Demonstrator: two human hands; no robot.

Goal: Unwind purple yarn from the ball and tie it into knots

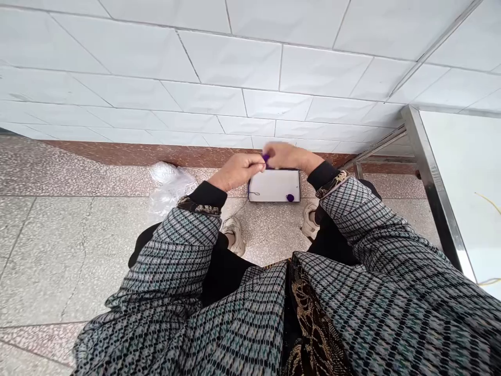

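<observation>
Purple yarn [265, 157] shows as a small bunch between my two hands, high over the floor. My left hand [243, 169] is closed, its thumb and forefinger pinching the yarn's near side. Curled round the other side of it is my right hand [285, 155], slightly smeared by motion. Below them a shallow white box [274, 184] with a dark purple edge lies on the floor. A small purple yarn ball [290, 198] sits in its near right corner. Near its left side lies a thin grey looped piece [254, 194], too small to name.
A white yarn ball [163, 172] and a clear plastic bag [171, 194] lie on the floor at left. The tiled wall [242, 62] rises just ahead. To the right stands a metal-framed table [434, 177] with yellow strands on its top. My shoes flank the box.
</observation>
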